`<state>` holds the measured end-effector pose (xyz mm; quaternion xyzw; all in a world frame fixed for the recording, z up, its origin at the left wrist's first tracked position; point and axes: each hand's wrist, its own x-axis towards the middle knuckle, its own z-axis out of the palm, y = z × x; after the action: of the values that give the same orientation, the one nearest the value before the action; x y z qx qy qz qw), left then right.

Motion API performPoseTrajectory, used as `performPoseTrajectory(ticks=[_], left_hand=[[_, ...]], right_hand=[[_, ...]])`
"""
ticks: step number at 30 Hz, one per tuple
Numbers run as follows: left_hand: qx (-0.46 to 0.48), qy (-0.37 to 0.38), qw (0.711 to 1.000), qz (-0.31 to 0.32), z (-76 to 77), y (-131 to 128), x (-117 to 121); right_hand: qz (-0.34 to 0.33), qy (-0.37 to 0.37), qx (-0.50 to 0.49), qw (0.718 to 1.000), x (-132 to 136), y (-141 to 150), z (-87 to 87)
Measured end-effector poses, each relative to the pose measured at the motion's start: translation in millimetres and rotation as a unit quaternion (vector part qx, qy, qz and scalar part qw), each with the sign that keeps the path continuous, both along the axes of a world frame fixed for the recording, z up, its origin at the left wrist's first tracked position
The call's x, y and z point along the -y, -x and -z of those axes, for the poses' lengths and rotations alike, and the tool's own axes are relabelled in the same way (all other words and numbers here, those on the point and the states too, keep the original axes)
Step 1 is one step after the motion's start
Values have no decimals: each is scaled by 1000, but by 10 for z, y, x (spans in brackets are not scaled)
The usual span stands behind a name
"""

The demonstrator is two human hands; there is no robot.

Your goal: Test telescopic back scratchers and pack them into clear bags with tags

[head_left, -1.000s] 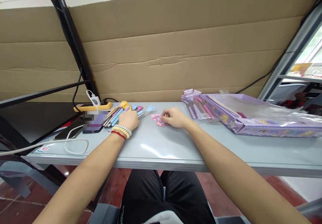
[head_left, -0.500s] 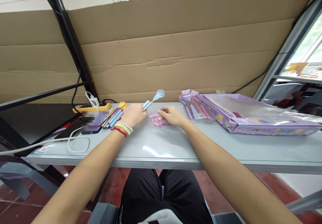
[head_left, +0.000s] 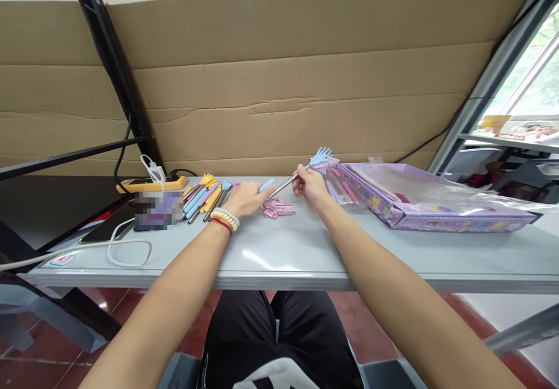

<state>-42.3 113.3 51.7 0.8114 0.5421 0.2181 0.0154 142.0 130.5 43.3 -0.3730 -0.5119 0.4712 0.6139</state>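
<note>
A telescopic back scratcher with a light blue hand-shaped head [head_left: 321, 155] and thin silver rod [head_left: 283, 187] spans the gap between my hands, slanting up to the right. My left hand [head_left: 247, 199] is closed round its blue handle. My right hand [head_left: 309, 186] pinches the rod just below the head. Under the rod, small pink printed cards [head_left: 278, 208] lie in a loose pile on the grey table. Left of my left hand is a heap of several similar back scratchers [head_left: 205, 198] in blue, yellow, purple and dark colours.
To the right, a purple box [head_left: 437, 220] lies with clear plastic over it, beside clear bags [head_left: 345, 188] of purple and pink sticks. At left sit a phone [head_left: 157, 211], a white cable [head_left: 151, 255] and a yellow power strip [head_left: 174, 184]. Cardboard [head_left: 305, 86] stands behind.
The scratcher's silver rod now shows much longer, its head further right. My right hand has left the pink cards, risen and taken hold of the rod. My left hand moved slightly right.
</note>
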Motion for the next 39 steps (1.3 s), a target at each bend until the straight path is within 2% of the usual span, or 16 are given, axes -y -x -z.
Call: performPoseTrajectory(ticks=[3,6,9,14,18,31,39], left_hand=[[35,-11,999,-17,-30,164,-74],[-16,18,995,-97,-21,204,-126],[-74,51,982,-167,21,184,-142],[-87,53,979,-177,69,159,-136],[-119,50,969,-210,62,154,-121],[-65,18,992,-105,73,98,-138],[-32,-15,997,-67,102,107,-164]], right_hand=[[74,20,-43,996,-25,-128,-51],[113,28,-54,992,-61,-219,-49],[104,32,-40,993,-84,-226,-24],[66,55,-11,996,-64,-144,-13],[54,70,0,996,-39,-108,-12],[35,91,-28,995,-48,-119,-29],[29,79,-32,996,-31,-121,-31]])
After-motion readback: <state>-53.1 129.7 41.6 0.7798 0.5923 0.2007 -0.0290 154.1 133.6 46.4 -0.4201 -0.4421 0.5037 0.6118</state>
